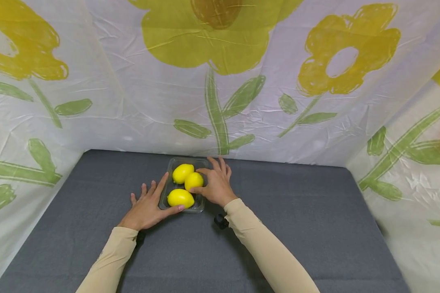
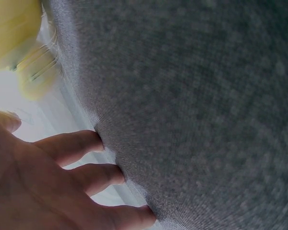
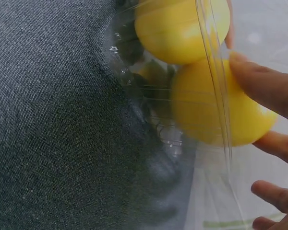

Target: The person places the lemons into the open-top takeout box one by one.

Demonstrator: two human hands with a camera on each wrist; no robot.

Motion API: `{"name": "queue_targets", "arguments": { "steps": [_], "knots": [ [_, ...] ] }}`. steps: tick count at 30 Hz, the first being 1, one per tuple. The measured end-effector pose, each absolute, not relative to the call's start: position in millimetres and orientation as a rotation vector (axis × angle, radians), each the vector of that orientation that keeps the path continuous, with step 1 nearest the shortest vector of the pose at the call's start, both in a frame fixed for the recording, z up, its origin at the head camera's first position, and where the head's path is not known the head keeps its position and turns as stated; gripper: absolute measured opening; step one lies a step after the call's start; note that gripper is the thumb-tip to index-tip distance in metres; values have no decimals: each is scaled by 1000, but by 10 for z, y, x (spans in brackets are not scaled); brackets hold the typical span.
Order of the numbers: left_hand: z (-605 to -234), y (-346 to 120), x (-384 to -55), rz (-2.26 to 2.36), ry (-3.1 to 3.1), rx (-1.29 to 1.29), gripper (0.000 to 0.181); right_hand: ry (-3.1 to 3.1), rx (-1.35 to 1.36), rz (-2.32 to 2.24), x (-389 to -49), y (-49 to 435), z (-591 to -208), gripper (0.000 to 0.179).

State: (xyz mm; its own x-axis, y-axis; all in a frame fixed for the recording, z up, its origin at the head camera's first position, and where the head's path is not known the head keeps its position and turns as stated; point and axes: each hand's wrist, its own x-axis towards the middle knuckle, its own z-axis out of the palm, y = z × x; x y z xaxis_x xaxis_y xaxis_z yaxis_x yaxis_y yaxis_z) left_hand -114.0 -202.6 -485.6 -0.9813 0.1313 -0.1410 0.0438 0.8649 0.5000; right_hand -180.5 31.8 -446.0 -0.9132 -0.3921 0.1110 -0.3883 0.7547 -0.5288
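Note:
Three yellow lemons sit in a clear plastic tray (image 1: 196,210) on the table. My right hand (image 1: 218,185) reaches over the tray's right side and pinches the right-hand lemon (image 1: 194,181) between thumb and index finger. In the right wrist view, that lemon (image 3: 201,108) shows through the tray wall. Beyond it is the far lemon (image 1: 181,173), and the near lemon (image 1: 181,198) lies closest to me. My left hand (image 1: 145,210) is spread at the tray's left side, index fingertip against the rim and thumb by the near edge, beside the near lemon.
A dark grey cloth covers the table (image 1: 297,219). White sheets (image 1: 139,93) printed with yellow flowers hang behind the table and along its sides. A small black device (image 1: 221,221) is worn at my right wrist.

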Motion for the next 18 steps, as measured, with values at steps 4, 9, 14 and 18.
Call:
{"name": "queue_targets", "arguments": {
  "steps": [4, 9, 14, 18],
  "knots": [
    [-4848, -2023, -1142, 771, 2863, 134, 114, 2941, -661, -921, -1807, 313, -4478, 55],
    [-4833, -2015, -1137, 772, 2861, 132, 115, 2933, -626, -924, -1796, 324, -4515, 55],
    [-4827, -2008, -1130, 755, 2878, 128, 115, 2938, -628, -918, -1782, 341, -4548, 56],
    [-4830, -2005, -1127, 751, 2873, 125, 115, 2955, -659, -907, -1774, 370, -4565, 56]
  ]
}}
